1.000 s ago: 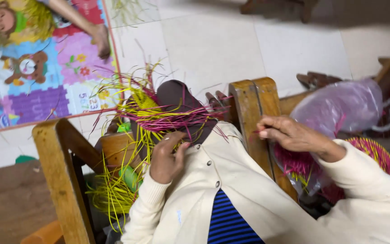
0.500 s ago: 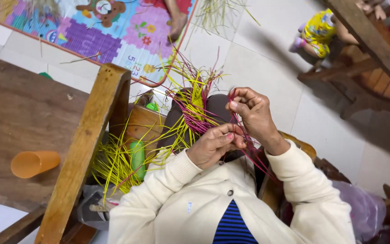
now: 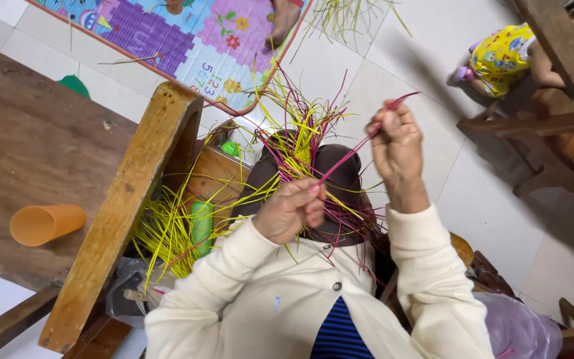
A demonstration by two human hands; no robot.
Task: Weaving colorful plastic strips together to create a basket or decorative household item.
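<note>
A single magenta straw strand [image 3: 353, 154] runs taut on a slant between the two hands, above the person's lap. Its lower end disappears into the left hand [image 3: 292, 210], whose fingers are curled into a loose fist that pinches the strand against the woven piece [image 3: 300, 156], a tangle of yellow-green and magenta strands spreading over a dark brown rounded form [image 3: 340, 186]. The upper end is pinched in the raised right hand [image 3: 396, 143], fingers pressed together around it, with the strand's tip sticking out just past the fingertips. Both arms wear cream cardigan sleeves [image 3: 426, 279], and a blue striped top shows at the open front of the cardigan.

Loose strand ends fan out from the woven piece in every direction. Just left of it, a bundle of yellow-green straw [image 3: 164, 233] hangs down beside a green cylinder [image 3: 201, 226], behind a slanted wooden beam [image 3: 127, 206]. Further left, an orange plastic cup [image 3: 46, 223] lies on its side on a dark wooden tabletop [image 3: 28, 133].

Beyond, on the white tiled floor [image 3: 393, 60], lies a colourful puzzle play mat [image 3: 167, 33] with a bare foot [image 3: 284, 20] on its edge and loose straw scattered nearby. At top right a small child in yellow patterned clothing [image 3: 496, 56] is beside a wooden chair [image 3: 553, 126].
</note>
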